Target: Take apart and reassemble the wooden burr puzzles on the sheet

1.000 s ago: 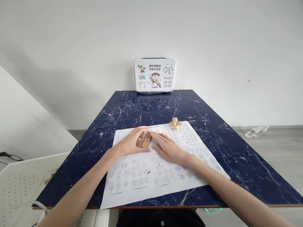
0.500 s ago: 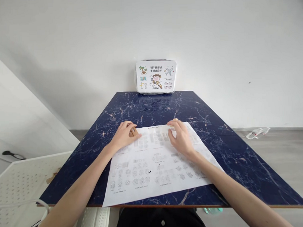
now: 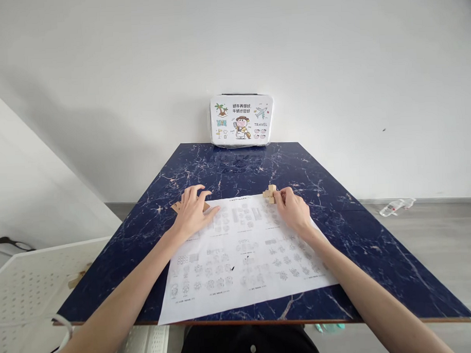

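A printed sheet of paper [image 3: 224, 295] with rows of small diagrams lies on the dark blue marbled table [image 3: 235, 171]. My left hand [image 3: 194, 211] rests palm down at its upper left corner, fingers spread over a flat brown wooden piece [image 3: 176, 206], partly covered by the hand. At the top right of the sheet stands a pale wooden block puzzle [image 3: 270, 193] of stepped, interlocking bars. Just right of it is my right hand [image 3: 294, 211], fingers curled together over the paper's upper right corner. Whatever its fingertips may pinch is hidden.
A white case [image 3: 242, 119] with cartoon prints stands at the table's far edge against the wall. To the left, lower down, is a white perforated surface [image 3: 30, 276] with a cable and a wooden piece [image 3: 76, 279]. Clear plastic packaging [image 3: 397, 207] lies on the floor at right.
My right hand has shifted right, off the pale block puzzle, which now shows in full. My left fingers have spread, and more of the brown wooden piece shows on the left.
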A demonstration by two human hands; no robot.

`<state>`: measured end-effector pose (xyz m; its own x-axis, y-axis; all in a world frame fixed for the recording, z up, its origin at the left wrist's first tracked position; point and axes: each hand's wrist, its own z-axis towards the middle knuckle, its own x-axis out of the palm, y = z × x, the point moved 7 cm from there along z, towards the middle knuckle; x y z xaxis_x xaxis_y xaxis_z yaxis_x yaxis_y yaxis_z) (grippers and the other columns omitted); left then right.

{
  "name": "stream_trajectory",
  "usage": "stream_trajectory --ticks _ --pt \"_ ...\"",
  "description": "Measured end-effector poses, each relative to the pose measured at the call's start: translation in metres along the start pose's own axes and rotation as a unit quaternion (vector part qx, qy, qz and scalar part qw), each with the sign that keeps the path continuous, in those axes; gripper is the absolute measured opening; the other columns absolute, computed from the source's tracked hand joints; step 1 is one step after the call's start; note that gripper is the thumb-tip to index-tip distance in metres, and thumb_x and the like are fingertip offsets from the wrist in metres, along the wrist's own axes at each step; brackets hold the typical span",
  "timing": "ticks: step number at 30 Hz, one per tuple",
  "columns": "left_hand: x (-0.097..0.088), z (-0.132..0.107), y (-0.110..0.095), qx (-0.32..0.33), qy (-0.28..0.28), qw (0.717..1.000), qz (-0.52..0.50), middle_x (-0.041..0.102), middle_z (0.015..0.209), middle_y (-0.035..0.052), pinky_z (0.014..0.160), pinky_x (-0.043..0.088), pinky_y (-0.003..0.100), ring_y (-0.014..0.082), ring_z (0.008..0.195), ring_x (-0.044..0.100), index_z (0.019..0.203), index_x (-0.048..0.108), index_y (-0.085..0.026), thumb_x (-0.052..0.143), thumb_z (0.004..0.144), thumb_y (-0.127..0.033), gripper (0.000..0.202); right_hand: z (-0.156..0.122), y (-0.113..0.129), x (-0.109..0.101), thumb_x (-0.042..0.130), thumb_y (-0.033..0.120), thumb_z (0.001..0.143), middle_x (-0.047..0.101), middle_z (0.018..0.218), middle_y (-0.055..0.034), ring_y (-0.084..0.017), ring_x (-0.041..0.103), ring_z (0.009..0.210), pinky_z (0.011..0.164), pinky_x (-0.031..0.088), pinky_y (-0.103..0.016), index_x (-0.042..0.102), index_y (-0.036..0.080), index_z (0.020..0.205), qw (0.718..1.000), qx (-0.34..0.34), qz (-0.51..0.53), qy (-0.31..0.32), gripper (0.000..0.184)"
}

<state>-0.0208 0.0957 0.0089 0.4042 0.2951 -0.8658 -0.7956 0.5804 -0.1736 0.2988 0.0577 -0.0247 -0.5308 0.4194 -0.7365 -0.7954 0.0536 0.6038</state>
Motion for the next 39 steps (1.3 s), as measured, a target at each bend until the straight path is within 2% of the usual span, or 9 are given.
stream_trajectory --ticks 4,8,10,13,20,25,30,35,39 --pt "-0.001 -0.001 -0.026 0.033 0.038 0.992 -0.118 0.056 0.141 0.0115 0.112 0.046 0.055 0.0334 0.136 0.049 0.131 0.059 -0.025 0.056 0.103 -0.052 0.039 -0.012 0.030 -0.001 0.040 0.050 0.107 0.076 0.092 -0.0109 -0.025 0.066 0.072 0.063 0.041 -0.031 0.058 0.020 0.106 0.991 -0.100 0.090 0.015 0.035" --pt "0.007 -0.007 -0.053 0.021 0.130 0.960 -0.246 0.051 0.153 0.0118 0.109 0.049 0.053 0.0325 0.132 0.057 0.150 0.042 -0.032 0.070 0.093 -0.060 0.069 -0.041 0.067 0.010 0.045 0.048 0.107 0.075 0.094 -0.0086 -0.022 0.066 0.072 0.066 0.046 -0.032 0.058 0.021 0.115 0.959 -0.221 0.159 0.079 0.031" --pt "0.009 -0.011 -0.067 0.029 0.168 0.942 -0.290 0.049 0.157 0.0127 0.108 0.050 0.053 0.0343 0.132 0.058 0.154 0.038 -0.033 0.077 0.087 -0.061 0.082 -0.055 0.080 0.015 0.048 0.044 0.107 0.074 0.090 -0.0067 -0.020 0.065 0.069 0.067 0.047 -0.032 0.057 0.021 0.118 0.946 -0.246 0.174 0.117 0.027" --pt "0.006 -0.012 -0.079 0.043 0.172 0.926 -0.332 0.058 0.149 0.0121 0.107 0.050 0.050 0.0340 0.130 0.061 0.149 0.049 -0.031 0.078 0.088 -0.057 0.072 -0.066 0.089 0.020 0.049 0.039 0.106 0.073 0.087 -0.0053 -0.020 0.066 0.070 0.068 0.049 -0.033 0.057 0.022 0.118 0.933 -0.257 0.189 0.169 0.023" --pt "0.000 -0.009 -0.073 -0.009 0.135 0.902 -0.409 0.064 0.144 0.0095 0.106 0.051 0.047 0.0302 0.124 0.065 0.144 0.054 -0.030 0.071 0.094 -0.049 0.056 -0.062 0.090 0.019 0.054 0.038 0.104 0.072 0.107 -0.0100 -0.020 0.067 0.080 0.067 0.053 -0.033 0.055 0.022 0.120 0.921 -0.233 0.244 0.197 0.022" --pt "0.000 -0.012 -0.084 0.012 0.155 0.887 -0.435 0.057 0.153 0.0105 0.106 0.052 0.045 0.0303 0.130 0.061 0.148 0.051 -0.031 0.071 0.095 -0.050 0.060 -0.065 0.095 0.023 0.051 0.036 0.105 0.067 0.083 -0.0047 -0.017 0.061 0.068 0.063 0.048 -0.031 0.056 0.022 0.092 0.919 -0.251 0.212 0.216 0.020" --pt "0.002 -0.013 -0.085 0.019 0.176 0.912 -0.370 0.061 0.148 0.0099 0.104 0.052 0.046 0.0310 0.126 0.063 0.149 0.050 -0.032 0.074 0.092 -0.056 0.067 -0.066 0.091 0.020 0.051 0.033 0.102 0.061 0.073 -0.0025 -0.015 0.051 0.060 0.057 0.041 -0.030 0.046 0.023 0.078 0.932 -0.282 0.161 0.161 0.027" --pt "0.003 -0.013 -0.074 -0.002 0.161 0.933 -0.323 0.066 0.140 0.0100 0.101 0.053 0.047 0.0322 0.121 0.066 0.146 0.050 -0.028 0.076 0.089 -0.056 0.069 -0.070 0.092 0.015 0.048 0.032 0.105 0.065 0.079 -0.0054 -0.016 0.053 0.061 0.056 0.038 -0.030 0.056 0.021 0.088 0.936 -0.308 0.133 0.106 0.022" --pt "0.000 -0.013 -0.074 0.002 0.135 0.935 -0.327 0.065 0.142 0.0096 0.103 0.054 0.048 0.0330 0.124 0.066 0.142 0.053 -0.029 0.078 0.087 -0.053 0.065 -0.070 0.093 0.016 0.049 0.032 0.106 0.071 0.088 -0.0072 -0.018 0.061 0.068 0.061 0.044 -0.030 0.064 0.020 0.102 0.938 -0.292 0.148 0.116 0.019"
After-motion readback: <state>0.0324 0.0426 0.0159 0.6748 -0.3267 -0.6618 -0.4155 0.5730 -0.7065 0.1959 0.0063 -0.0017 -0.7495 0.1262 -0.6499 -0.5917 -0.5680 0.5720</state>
